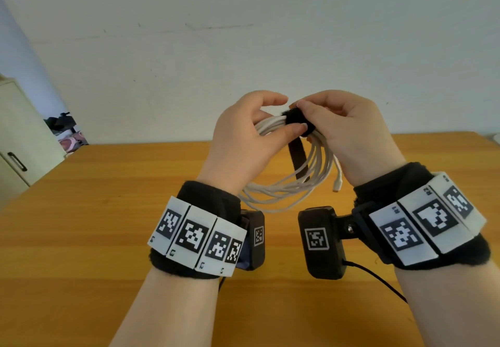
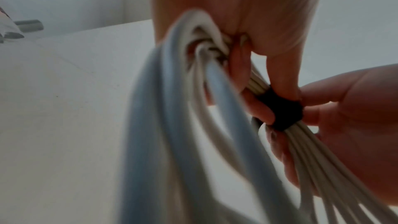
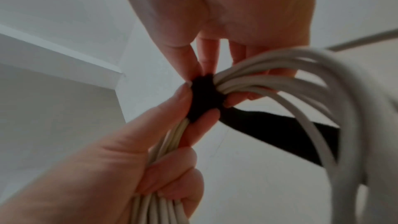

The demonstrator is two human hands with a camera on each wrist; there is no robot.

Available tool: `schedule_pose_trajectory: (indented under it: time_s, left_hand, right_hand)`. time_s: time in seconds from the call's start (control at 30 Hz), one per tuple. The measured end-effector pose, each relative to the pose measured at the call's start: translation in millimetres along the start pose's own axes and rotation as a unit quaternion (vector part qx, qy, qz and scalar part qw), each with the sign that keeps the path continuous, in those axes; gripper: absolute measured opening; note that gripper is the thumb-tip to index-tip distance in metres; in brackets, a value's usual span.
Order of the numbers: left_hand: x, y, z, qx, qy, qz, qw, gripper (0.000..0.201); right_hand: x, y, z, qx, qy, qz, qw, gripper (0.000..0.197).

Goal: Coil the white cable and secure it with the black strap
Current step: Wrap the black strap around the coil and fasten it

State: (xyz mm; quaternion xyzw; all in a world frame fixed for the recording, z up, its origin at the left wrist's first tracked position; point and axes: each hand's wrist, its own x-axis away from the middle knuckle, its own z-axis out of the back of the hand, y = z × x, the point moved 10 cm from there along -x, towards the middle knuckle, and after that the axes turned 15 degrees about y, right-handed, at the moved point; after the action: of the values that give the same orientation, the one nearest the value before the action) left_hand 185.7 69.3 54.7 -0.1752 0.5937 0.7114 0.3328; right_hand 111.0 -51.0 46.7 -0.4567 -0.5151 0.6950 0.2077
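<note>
I hold the coiled white cable [image 1: 284, 192] [image 2: 172, 108] [image 3: 280, 81] in the air above the table. A black strap [image 1: 293, 119] [image 2: 282, 113] [image 3: 204, 98] is wrapped round the top of the coil. Its loose tail [image 1: 297, 160] [image 3: 280, 130] hangs down across the loops. My left hand [image 1: 286, 127] [image 2: 280, 74] [image 3: 172, 117] grips the bundle, thumb and forefinger at the wrap. My right hand [image 1: 319, 114] [image 2: 355, 117] [image 3: 206, 67] pinches the strap from the other side. One cable plug [image 1: 337, 184] dangles near the right wrist.
A wooden table [image 1: 108, 211] lies below both hands. At the left stands a pale cabinet [image 1: 21, 135], with dark objects and pink shoes [image 1: 67, 130] on the floor behind it. A thin black wire [image 1: 378, 279] trails from the right wrist camera.
</note>
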Motion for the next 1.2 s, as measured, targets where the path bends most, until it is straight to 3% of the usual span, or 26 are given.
schedule_pose_trajectory:
  time_s: [0.17, 0.37, 0.5, 0.77, 0.93, 1.07, 1.2]
  left_hand:
    - [2, -1, -3, 0.001, -0.016, -0.001, 1.0, 0.028]
    - [-1, -6, 1, -0.027, 0.019, -0.003, 0.999, 0.019]
    - [-7, -16, 13, -0.042, 0.057, 0.008, 0.997, 0.018]
    - [-11, -18, 22, -0.058, 0.105, 0.002, 0.993, 0.015]
    - [-13, -18, 23, -0.055, 0.105, 0.002, 0.993, 0.016]
    - [-13, -20, 16, -0.059, 0.083, 0.0, 0.995, 0.02]
    - [-13, -20, 16, -0.069, 0.085, -0.006, 0.994, 0.03]
  right_hand:
    - [-2, 0, 3, 0.062, 0.005, 0.019, 0.998, 0.025]
    - [-4, -4, 11, 0.039, 0.052, 0.044, 0.997, 0.012]
    - [-3, -20, 22, 0.062, 0.104, 0.101, 0.987, 0.021]
    - [17, 0, -29, 0.194, -0.08, 0.095, 0.973, 0.038]
    - [19, -3, -28, 0.141, -0.041, 0.097, 0.984, 0.029]
    - [16, -5, -23, 0.084, -0.031, 0.058, 0.994, 0.022]
    - [21, -11, -27, 0.153, -0.052, 0.106, 0.981, 0.025]
